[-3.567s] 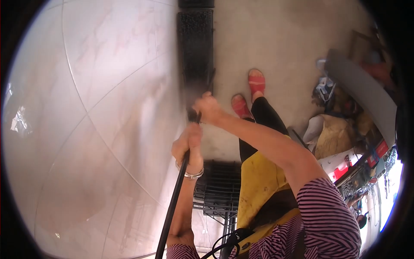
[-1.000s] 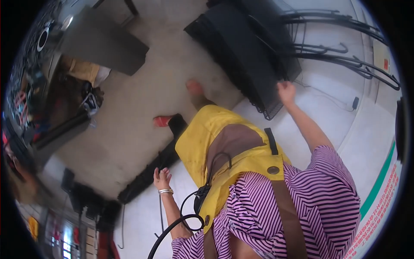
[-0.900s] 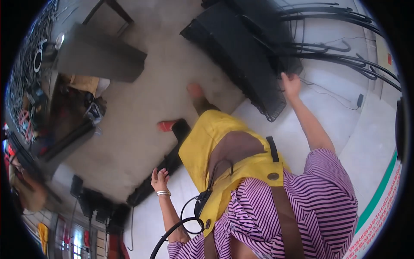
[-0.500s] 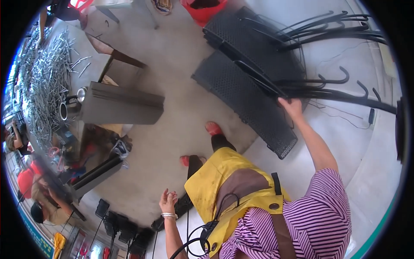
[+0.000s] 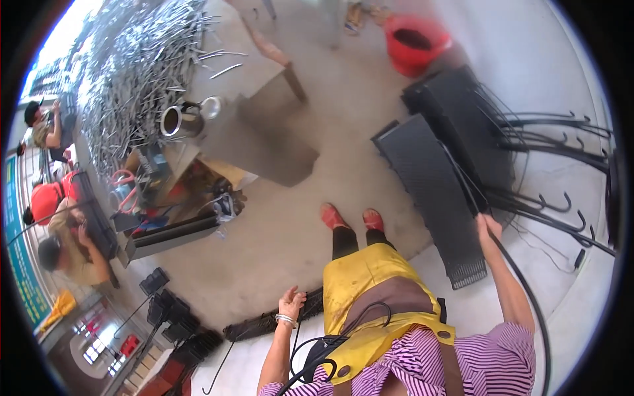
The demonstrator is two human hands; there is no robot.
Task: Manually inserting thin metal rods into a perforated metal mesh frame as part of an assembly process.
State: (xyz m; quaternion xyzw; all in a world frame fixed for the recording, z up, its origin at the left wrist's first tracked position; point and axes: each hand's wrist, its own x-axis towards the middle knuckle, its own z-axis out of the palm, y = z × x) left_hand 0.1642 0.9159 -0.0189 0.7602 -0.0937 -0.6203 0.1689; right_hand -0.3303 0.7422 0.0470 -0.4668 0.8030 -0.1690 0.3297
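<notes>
My right hand [image 5: 489, 228] is stretched out to the right and closed on a long black bent rod [image 5: 528, 297], which curves back down past my arm. It grips right at the edge of a black mesh panel [image 5: 432, 191] lying on the floor. A second mesh panel [image 5: 456, 112] lies behind it, with several black hooked rods [image 5: 555, 204] across both. My left hand [image 5: 290, 305], with a bracelet on the wrist, hangs low with fingers apart and holds nothing. It is just above a narrow black mesh strip [image 5: 264, 323] on the floor.
A red bucket [image 5: 416, 43] stands at the back. A big heap of grey metal rods [image 5: 132, 72] and a metal bench [image 5: 264, 142] fill the back left. Other people [image 5: 59, 231] sit at the far left. Black mesh pieces [image 5: 172, 317] are stacked at the lower left.
The view has swung round from pale floor tiles to the workshop floor. My left hand let go of the rod and dropped open; my right hand kept its grip by the mesh panel.
</notes>
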